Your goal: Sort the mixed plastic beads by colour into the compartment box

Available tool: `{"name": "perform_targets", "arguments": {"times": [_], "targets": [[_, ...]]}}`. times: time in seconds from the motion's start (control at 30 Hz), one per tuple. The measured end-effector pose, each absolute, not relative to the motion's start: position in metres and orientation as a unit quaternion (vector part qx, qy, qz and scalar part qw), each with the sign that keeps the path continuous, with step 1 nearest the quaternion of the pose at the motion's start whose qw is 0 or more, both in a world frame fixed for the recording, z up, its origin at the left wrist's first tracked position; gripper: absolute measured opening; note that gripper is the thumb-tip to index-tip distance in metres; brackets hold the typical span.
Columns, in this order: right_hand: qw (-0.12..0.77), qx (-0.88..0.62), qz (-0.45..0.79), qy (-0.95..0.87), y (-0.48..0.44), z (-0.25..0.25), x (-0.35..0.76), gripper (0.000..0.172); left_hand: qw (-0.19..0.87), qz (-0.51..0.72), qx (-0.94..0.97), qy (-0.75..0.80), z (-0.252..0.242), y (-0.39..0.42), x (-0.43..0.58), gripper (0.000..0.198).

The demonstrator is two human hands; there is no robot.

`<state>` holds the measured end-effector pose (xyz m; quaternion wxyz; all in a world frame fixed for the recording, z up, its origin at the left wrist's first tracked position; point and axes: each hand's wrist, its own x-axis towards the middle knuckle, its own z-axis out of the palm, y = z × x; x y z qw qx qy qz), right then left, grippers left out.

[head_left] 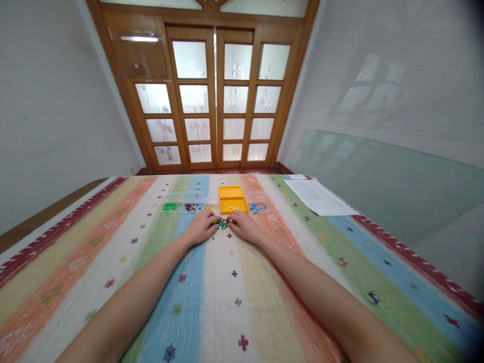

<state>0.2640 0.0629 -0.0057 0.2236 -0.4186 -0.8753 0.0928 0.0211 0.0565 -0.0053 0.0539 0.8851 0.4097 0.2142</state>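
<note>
A small loose pile of mixed coloured pieces (pixel 223 225), green, dark, white and blue, lies on the striped cloth between my hands. My left hand (pixel 201 228) rests at its left side, fingers bent toward the pieces with a gap between forefinger and thumb. From the right, my right hand (pixel 245 227) reaches the same pile, its fingers curved and apart. Whether a fingertip touches a single piece is too small to tell. Just beyond my hands stands an open yellow box (pixel 231 193) with several white pieces (pixel 236 207) in its near half.
Left of the yellow box, clear trays hold green pieces (pixel 170 206), dark red pieces (pixel 193 207) and yellow pieces (pixel 210 207). Another clear tray at its right holds blue pieces (pixel 257 207). Printed paper (pixel 317 196) lies at the far right. Wooden glass doors (pixel 215 96) stand behind the table.
</note>
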Motion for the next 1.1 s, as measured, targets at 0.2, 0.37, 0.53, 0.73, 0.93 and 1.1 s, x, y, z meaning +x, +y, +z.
{"name": "perform_targets", "arguments": {"times": [0.2,0.37,0.53,0.73,0.93,1.1], "targets": [[0.26,-0.484,0.04,-0.835,0.063,-0.001,0.268,0.027,0.048,0.204,0.886,0.415,-0.004,0.053,0.021,0.037],[0.242,-0.584,-0.01,-0.775,0.067,-0.002,0.281,0.027,0.043,0.219,0.873,0.433,-0.006,0.054,0.019,0.034],[0.237,-0.558,0.014,-0.795,0.071,-0.008,0.283,0.029,0.003,0.255,0.832,0.492,-0.003,0.058,0.013,0.031],[0.286,-0.59,-0.005,-0.755,0.082,-0.007,0.291,0.034,-0.062,0.315,0.694,0.645,0.006,0.065,-0.016,0.03],[0.278,-0.631,0.009,-0.724,0.097,-0.013,0.313,0.028,-0.077,0.322,0.586,0.74,-0.002,0.078,-0.051,0.035],[0.289,-0.592,0.018,-0.752,0.101,-0.019,0.309,0.03,-0.043,0.279,0.593,0.754,-0.007,0.084,-0.056,0.035]]}}
